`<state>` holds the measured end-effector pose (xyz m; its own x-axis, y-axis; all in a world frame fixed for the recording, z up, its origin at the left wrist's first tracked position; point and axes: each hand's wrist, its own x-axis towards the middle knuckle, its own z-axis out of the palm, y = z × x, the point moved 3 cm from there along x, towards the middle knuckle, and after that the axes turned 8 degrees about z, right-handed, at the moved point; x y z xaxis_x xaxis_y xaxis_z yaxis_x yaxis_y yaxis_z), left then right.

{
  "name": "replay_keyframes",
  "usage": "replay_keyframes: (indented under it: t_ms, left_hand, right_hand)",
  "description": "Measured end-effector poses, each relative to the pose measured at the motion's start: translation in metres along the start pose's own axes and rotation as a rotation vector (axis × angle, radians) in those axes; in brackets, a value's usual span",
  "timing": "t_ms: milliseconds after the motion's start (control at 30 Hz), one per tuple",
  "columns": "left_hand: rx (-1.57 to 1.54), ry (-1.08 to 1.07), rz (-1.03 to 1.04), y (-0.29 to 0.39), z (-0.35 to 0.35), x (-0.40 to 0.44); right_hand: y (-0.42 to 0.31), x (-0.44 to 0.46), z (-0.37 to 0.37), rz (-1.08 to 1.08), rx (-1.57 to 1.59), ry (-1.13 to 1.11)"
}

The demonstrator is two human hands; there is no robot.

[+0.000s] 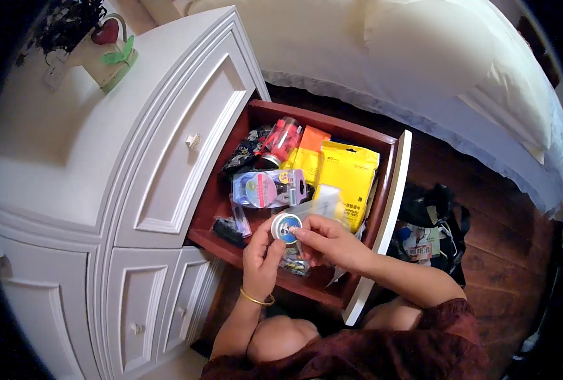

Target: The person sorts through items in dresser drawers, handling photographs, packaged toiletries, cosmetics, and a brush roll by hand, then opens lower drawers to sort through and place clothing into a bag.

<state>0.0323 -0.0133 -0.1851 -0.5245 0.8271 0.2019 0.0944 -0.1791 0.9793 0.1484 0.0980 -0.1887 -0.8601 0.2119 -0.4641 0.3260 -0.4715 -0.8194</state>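
Observation:
My left hand point(261, 258), with a gold bangle at the wrist, is closed round a small round tin point(286, 228) with a white rim and a blue picture on its lid. My right hand point(331, 242) grips the tin from the other side, its thumb on the lid's edge and the other fingers partly hidden. Both hands are over the front part of an open drawer point(319, 113). Just beyond them lie a blister pack point(268, 190) in blue and pink and a clear plastic bag point(325, 206).
Yellow towel packs point(351, 177), a clear jar with red contents point(283, 139) and a dark patterned cloth point(246, 152) fill the drawer. A white dresser point(186, 126) stands left. A black bag point(430, 228) lies on the wooden floor, and a bed point(408, 57) is behind.

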Motion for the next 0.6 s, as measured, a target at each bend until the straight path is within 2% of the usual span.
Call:
replay_keyframes:
  t_ms: [133, 200, 267, 300, 333, 367, 400, 433, 467, 533, 600]
  left_hand:
    - [-0.002, -0.016, -0.129, -0.010, -0.007, -0.002]
    - [-0.043, 0.019, -0.119, -0.012, -0.005, 0.002]
    - [-0.120, 0.041, -0.070, -0.022, -0.007, 0.007]
    - [-0.044, 0.001, -0.134, -0.030, -0.013, 0.009]
    - [0.187, -0.061, -0.193, -0.036, -0.019, 0.013]
    - [0.605, -0.208, -0.184, -0.035, -0.024, 0.015]
    - [1.021, -0.359, -0.176, -0.029, -0.027, 0.023]
    - [1.114, -0.473, -0.277, -0.037, -0.031, 0.028]
    - [1.151, -0.528, -0.253, -0.051, -0.038, 0.026]
    - [1.218, -0.652, -0.193, -0.081, -0.049, 0.026]
    - [1.254, -0.707, -0.270, -0.091, -0.053, 0.025]
  right_hand:
    - [0.004, 0.002, 0.001, -0.026, -0.011, 0.015]
    - [0.009, 0.006, -0.002, -0.069, -0.022, -0.002]
    - [0.013, 0.011, -0.017, -0.182, -0.264, 0.135]
    - [0.012, 0.012, -0.024, -0.239, -0.387, 0.196]
    - [0.000, 0.008, -0.033, -0.359, -0.606, 0.330]
    - [-0.010, 0.003, -0.039, -0.392, -0.710, 0.464]
    - [-0.012, 0.003, -0.050, -0.514, -0.970, 0.602]
    - [-0.013, 0.001, -0.056, -0.542, -1.127, 0.662]
    - [-0.014, -0.001, -0.060, -0.568, -1.283, 0.725]
    - [0.001, 0.003, -0.069, -0.544, -1.278, 0.654]
    - [0.009, 0.006, -0.070, -0.443, -1.219, 0.561]
